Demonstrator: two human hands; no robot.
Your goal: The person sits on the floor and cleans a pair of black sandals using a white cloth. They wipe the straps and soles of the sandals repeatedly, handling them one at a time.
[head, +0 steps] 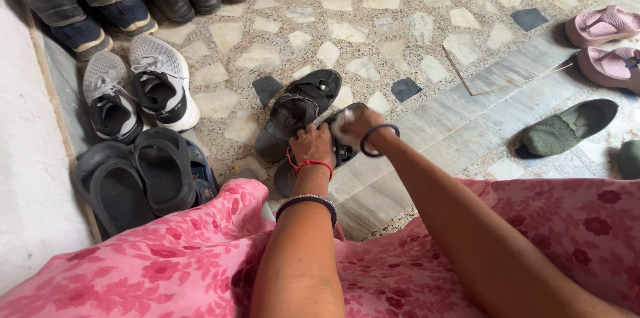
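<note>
Gripping a dark sandal (341,151), left hand (312,146) fingers clamped on it; right hand (360,125) fingers (above) pinching a white cloth (343,122).

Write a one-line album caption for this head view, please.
Left hand steadies a black sandal while right hand presses a white cloth on it.

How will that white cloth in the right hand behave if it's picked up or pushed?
Probably floppy: the white cloth is bunched small under the right hand. Likely light for its size, since it crumples in one hand. Unlikely to roll or slide; pressed on the black sandal that the left hand steadies, it should drag instead.
</note>
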